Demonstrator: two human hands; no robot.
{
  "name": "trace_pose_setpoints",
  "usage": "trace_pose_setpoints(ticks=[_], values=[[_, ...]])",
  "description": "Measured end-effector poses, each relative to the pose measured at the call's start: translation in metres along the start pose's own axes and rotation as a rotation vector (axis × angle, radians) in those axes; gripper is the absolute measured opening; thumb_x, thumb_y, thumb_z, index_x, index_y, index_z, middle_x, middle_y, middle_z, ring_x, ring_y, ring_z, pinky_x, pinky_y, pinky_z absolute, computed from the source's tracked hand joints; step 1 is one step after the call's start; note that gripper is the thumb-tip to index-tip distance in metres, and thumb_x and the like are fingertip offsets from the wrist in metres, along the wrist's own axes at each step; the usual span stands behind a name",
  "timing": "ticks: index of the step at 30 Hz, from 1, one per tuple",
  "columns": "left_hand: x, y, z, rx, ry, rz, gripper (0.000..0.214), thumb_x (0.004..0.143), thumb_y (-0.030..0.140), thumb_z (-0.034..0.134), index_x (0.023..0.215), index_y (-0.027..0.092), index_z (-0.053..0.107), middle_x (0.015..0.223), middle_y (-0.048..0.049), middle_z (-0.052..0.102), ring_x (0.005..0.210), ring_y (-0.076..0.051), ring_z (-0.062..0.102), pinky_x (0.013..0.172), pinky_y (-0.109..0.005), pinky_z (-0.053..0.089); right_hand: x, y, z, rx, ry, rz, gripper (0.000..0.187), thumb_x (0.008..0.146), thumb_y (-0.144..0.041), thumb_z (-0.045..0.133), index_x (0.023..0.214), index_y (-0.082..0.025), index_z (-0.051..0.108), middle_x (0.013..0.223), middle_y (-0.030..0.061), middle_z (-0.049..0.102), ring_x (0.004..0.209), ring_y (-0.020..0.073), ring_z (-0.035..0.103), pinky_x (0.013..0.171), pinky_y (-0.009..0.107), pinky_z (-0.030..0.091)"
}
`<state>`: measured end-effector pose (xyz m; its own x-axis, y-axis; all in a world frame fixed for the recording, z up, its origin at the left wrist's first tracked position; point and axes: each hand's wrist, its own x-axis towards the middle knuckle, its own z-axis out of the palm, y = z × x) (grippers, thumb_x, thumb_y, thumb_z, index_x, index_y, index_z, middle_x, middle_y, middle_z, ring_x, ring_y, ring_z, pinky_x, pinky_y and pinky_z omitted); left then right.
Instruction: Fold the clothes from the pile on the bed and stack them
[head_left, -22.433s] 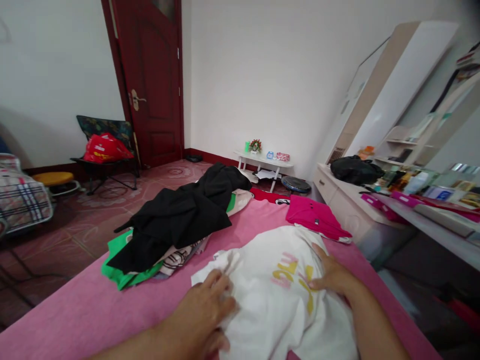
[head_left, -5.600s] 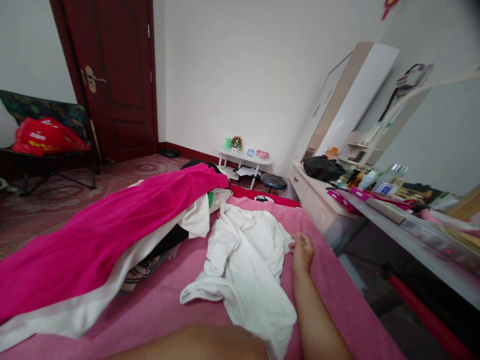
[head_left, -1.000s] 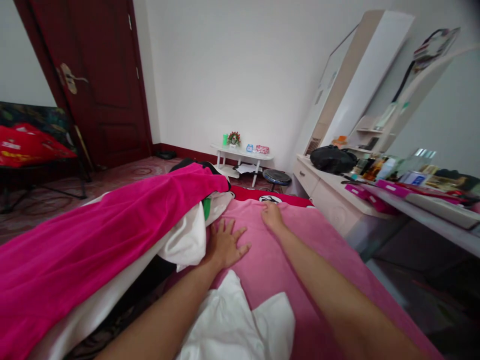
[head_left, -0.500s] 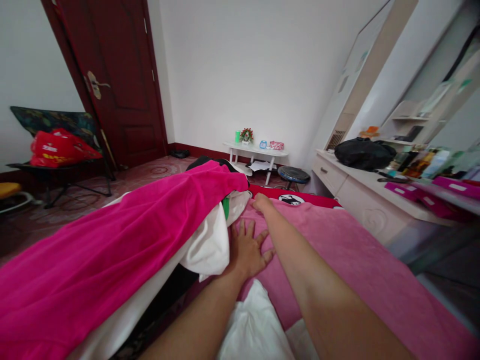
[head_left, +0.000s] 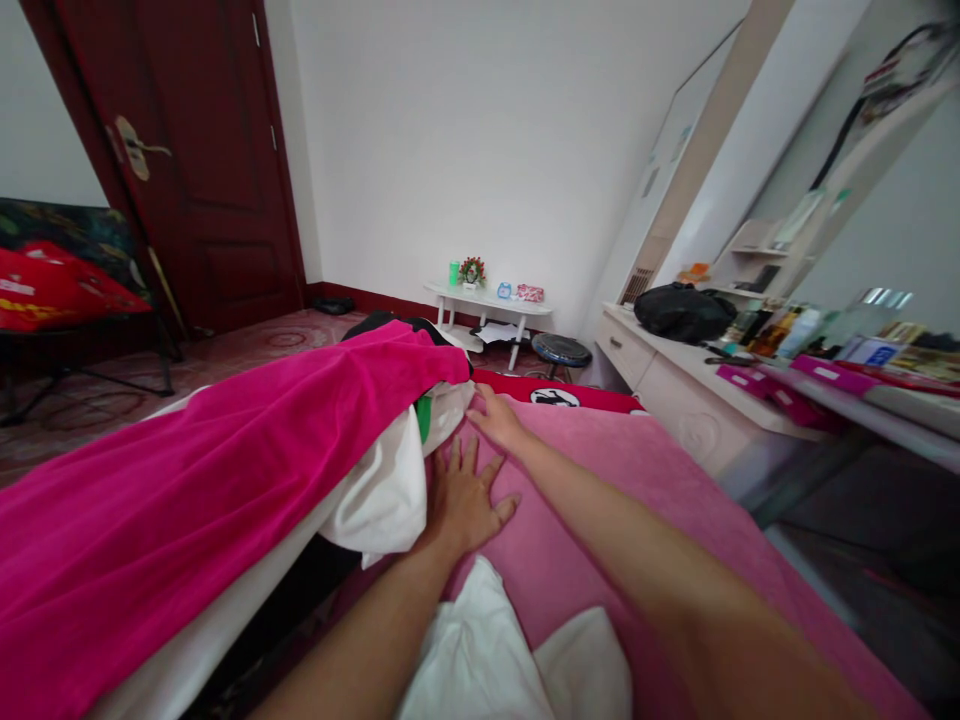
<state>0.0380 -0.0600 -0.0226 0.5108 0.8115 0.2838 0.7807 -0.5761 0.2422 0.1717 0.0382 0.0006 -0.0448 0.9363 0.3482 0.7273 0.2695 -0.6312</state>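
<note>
My left hand (head_left: 471, 500) lies flat on the pink blanket (head_left: 645, 490), palm down and fingers spread. Against its wrist side rests a white piece of clothing (head_left: 386, 500) that hangs from the clothes pile. Just beyond, my right hand (head_left: 496, 418) rests on the blanket by the pile's far end, its fingers loosely stretched and touching or nearly touching the white edge. A bright pink garment (head_left: 247, 430) tops the pile, with white, green and black cloth showing beneath. Nearest to me, below my left hand, lies a crumpled white garment (head_left: 480, 650).
A pale dresser (head_left: 675, 390) stands on the right, bearing a black bag (head_left: 686, 312) and bottles. Against the far wall are a small white table (head_left: 487, 301) and a round stool (head_left: 561, 350). A folding chair with a red bag (head_left: 60, 285) sits left, near the dark red door (head_left: 202, 150).
The view has swung a little right. My right hand's curled fingers have loosened and stretched toward the pile's white edge. My left hand stays flat in the same place.
</note>
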Motion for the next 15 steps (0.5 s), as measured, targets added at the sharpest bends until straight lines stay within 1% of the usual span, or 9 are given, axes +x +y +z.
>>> trace_pose_setpoints(ticks=[2, 4, 5, 6, 8, 10, 12, 15], values=[[0.000, 0.000, 0.001, 0.011, 0.004, 0.010, 0.068, 0.082, 0.069, 0.035, 0.137, 0.030, 0.044, 0.150, -0.0132, 0.030, 0.138, -0.039, 0.017, 0.107, -0.059, 0.008, -0.029, 0.009, -0.014, -0.107, -0.086, -0.068, 0.050, 0.082, -0.033, 0.058, 0.130, -0.022, 0.049, 0.134, 0.0087, 0.053, 0.124, 0.0227, 0.045, 0.107, 0.041, 0.028], [0.000, -0.001, 0.002, 0.019, 0.010, 0.020, 0.067, 0.082, 0.068, 0.035, 0.137, 0.031, 0.043, 0.149, -0.0127, 0.032, 0.138, -0.039, 0.018, 0.107, -0.059, 0.008, -0.055, 0.026, -0.033, -0.283, -0.200, -0.084, 0.052, 0.089, -0.045, 0.046, 0.136, -0.025, 0.043, 0.143, 0.0082, 0.043, 0.133, 0.0240, 0.035, 0.111, 0.046, 0.019], [0.000, -0.001, 0.002, 0.020, 0.014, 0.022, 0.066, 0.082, 0.068, 0.035, 0.137, 0.032, 0.043, 0.149, -0.0121, 0.032, 0.138, -0.039, 0.018, 0.107, -0.059, 0.007, -0.064, 0.036, -0.043, -0.382, -0.249, -0.047, 0.054, 0.091, -0.050, 0.038, 0.140, -0.027, 0.037, 0.148, 0.0075, 0.035, 0.137, 0.0247, 0.028, 0.111, 0.050, 0.014], [0.001, -0.002, 0.002, 0.019, 0.018, 0.021, 0.065, 0.082, 0.068, 0.035, 0.137, 0.034, 0.043, 0.149, -0.0112, 0.032, 0.138, -0.038, 0.018, 0.107, -0.059, 0.007, -0.071, 0.046, -0.053, -0.471, -0.283, 0.024, 0.058, 0.092, -0.054, 0.030, 0.143, -0.028, 0.031, 0.152, 0.0067, 0.027, 0.139, 0.0254, 0.021, 0.111, 0.053, 0.011], [0.002, -0.002, 0.001, 0.004, 0.012, 0.018, 0.065, 0.082, 0.069, 0.034, 0.137, 0.034, 0.043, 0.149, -0.0100, 0.032, 0.138, -0.038, 0.018, 0.107, -0.059, 0.007, -0.075, 0.064, -0.068, -0.590, -0.292, 0.211, 0.062, 0.091, -0.060, 0.022, 0.146, -0.030, 0.023, 0.155, 0.0050, 0.014, 0.142, 0.0264, 0.010, 0.110, 0.056, 0.008], [0.003, -0.002, 0.000, -0.018, -0.013, 0.018, 0.067, 0.082, 0.070, 0.034, 0.137, 0.033, 0.043, 0.149, -0.0103, 0.031, 0.137, -0.039, 0.019, 0.107, -0.059, 0.007, -0.072, 0.073, -0.074, -0.652, -0.254, 0.372, 0.063, 0.091, -0.061, 0.018, 0.147, -0.031, 0.020, 0.156, 0.0034, 0.010, 0.142, 0.0266, 0.007, 0.110, 0.056, 0.007], [0.004, -0.002, 0.000, -0.031, -0.038, 0.026, 0.069, 0.081, 0.071, 0.033, 0.137, 0.033, 0.043, 0.149, -0.0108, 0.031, 0.137, -0.040, 0.018, 0.106, -0.059, 0.007, -0.069, 0.072, -0.073, -0.675, -0.213, 0.474, 0.062, 0.091, -0.060, 0.017, 0.147, -0.033, 0.018, 0.156, 0.0025, 0.009, 0.142, 0.0273, 0.006, 0.109, 0.057, 0.006], [0.004, -0.002, -0.001, -0.028, -0.057, 0.026, 0.070, 0.082, 0.071, 0.032, 0.139, 0.032, 0.041, 0.150, -0.0115, 0.029, 0.138, -0.040, 0.016, 0.106, -0.059, 0.007, -0.077, 0.059, -0.065, -0.670, -0.190, 0.540, 0.063, 0.091, -0.060, 0.018, 0.147, -0.032, 0.017, 0.156, 0.0049, 0.009, 0.142, 0.0298, 0.007, 0.108, 0.059, 0.007]])
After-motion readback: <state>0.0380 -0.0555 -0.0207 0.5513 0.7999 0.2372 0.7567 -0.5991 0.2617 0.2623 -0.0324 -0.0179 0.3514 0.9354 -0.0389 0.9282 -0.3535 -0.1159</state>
